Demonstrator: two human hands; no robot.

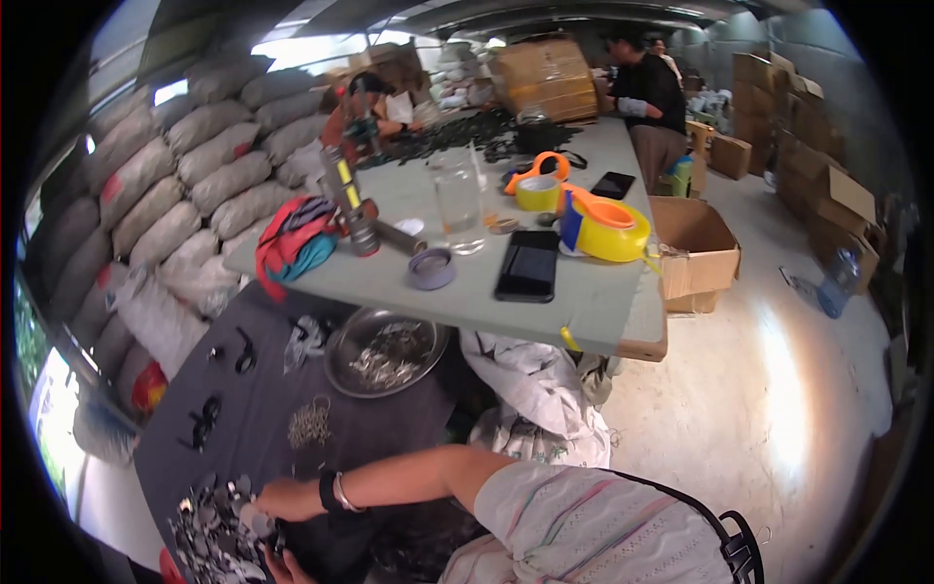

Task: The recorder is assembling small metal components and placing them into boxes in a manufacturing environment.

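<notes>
While I watched through the head view, the bare right hand (284,500) lay at the right edge of the loose heap of small, flat black and silver-grey pieces (206,533), forearm nearly level, palm down; couldn't tell if it pinched any. Left hand (282,566) showed at lower edge, grip unclear. Heap sat on the dark grey cloth-like surface (255,423), pieces pointing every way, some shiny.

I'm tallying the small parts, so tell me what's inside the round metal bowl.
The metal bowl holds a loose heap of small silvery pieces. Whatever lies beneath the heap's top layer is covered and cannot be seen.
</notes>
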